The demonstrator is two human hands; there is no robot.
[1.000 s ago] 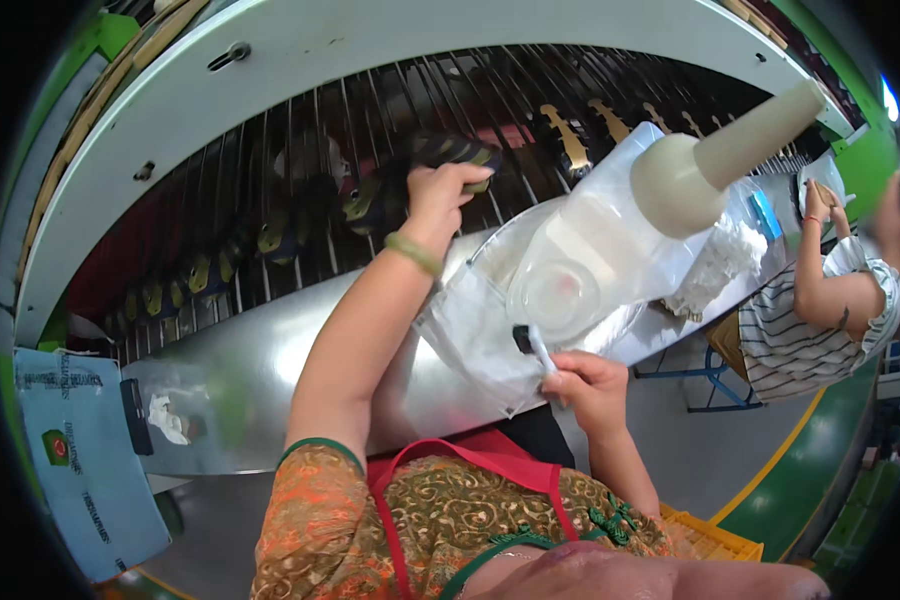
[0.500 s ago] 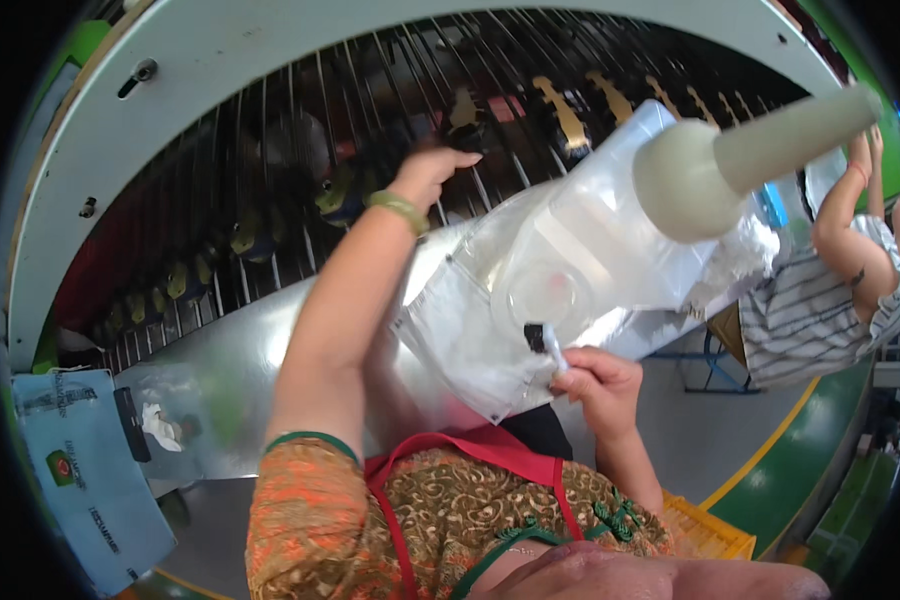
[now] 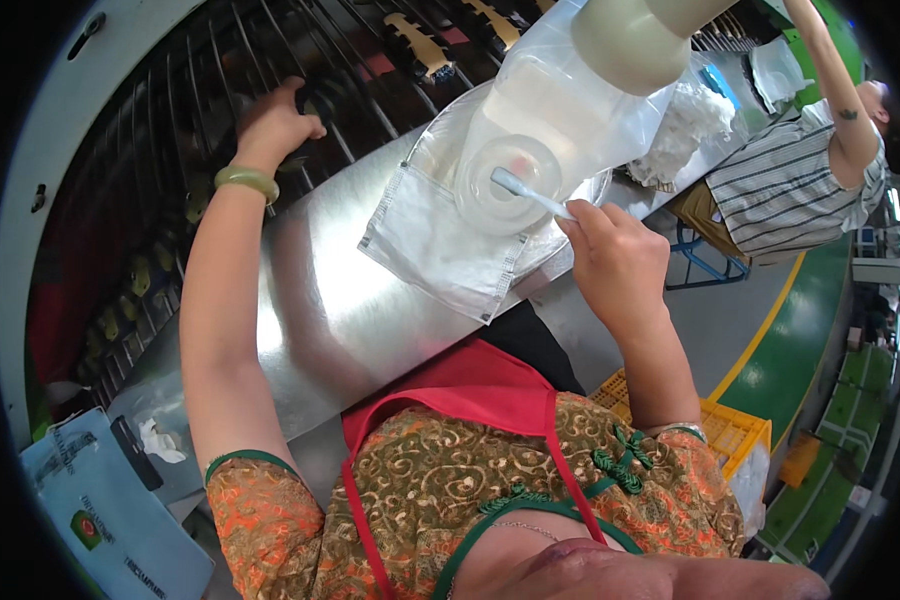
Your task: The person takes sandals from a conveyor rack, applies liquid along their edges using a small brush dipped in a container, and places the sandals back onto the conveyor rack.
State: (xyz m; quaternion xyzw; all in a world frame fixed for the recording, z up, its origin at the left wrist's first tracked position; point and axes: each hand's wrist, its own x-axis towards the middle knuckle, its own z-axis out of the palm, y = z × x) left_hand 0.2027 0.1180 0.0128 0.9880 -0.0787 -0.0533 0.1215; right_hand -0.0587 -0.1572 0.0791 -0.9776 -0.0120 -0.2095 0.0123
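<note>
My right hand (image 3: 618, 258) is closed on the pale handle of a toothbrush (image 3: 530, 190). The brush's head is over a round clear dish (image 3: 485, 205), which sits on a clear plastic sheet beside a white quilted pad (image 3: 440, 250). My left hand (image 3: 275, 125), a green bangle on its wrist, reaches among the thin metal rods of a rack (image 3: 355, 85). Its thumb and forefinger are apart beside a dark piece (image 3: 317, 106); the other fingers are partly hidden. Gold-and-black notched pieces (image 3: 420, 45) sit on the rods to the right.
A shiny metal ledge (image 3: 340, 300) runs along the rack. A large beige bottle-shaped object (image 3: 630, 45) rises at upper right, near crumpled white material (image 3: 685, 135). A blue box (image 3: 110, 510) stands at lower left. Another person in a striped shirt (image 3: 800, 190) works on the right.
My left hand has moved left along the rods. The toothbrush has turned and its head has come over the dish. The whole view has shifted.
</note>
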